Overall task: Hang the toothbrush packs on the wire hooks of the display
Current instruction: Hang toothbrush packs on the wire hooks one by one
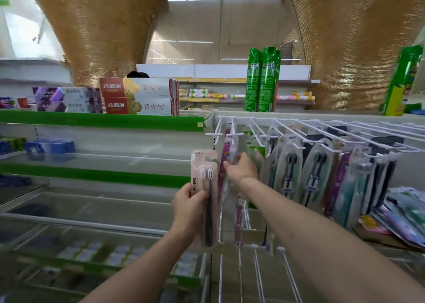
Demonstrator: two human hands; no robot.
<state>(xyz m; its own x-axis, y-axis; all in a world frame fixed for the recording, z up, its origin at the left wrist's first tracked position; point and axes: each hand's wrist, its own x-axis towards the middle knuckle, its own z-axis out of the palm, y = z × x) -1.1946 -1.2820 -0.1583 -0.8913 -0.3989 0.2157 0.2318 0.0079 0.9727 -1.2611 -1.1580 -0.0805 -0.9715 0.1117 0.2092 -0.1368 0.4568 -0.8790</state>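
Head view shows both of my bare hands up at the white wire hooks [232, 128] of the shop display.

My left hand [187, 208] holds a pale pink card pack with two dark toothbrushes [204, 197]. My left fingers are clamped around its lower half. The pack stands upright, just left of the hooks. It is not on a hook yet, and the hole at its top is still free.

My right hand [241, 169] is up at a purple and clear toothbrush pack [226, 162] that hangs from one of the leftmost hooks. My right fingers are pinched shut on it near its top. I think I am settling this pack on its hook or moving it to make room.

A lot of the job looks done. Many hooks to the right already carry hanging toothbrush packs [289, 164], row after row.

Some work is left. The pink pack must still go on a hook. A loose pile of more packs [400, 213] lies on the shelf at the far right, and I think those need hanging too.
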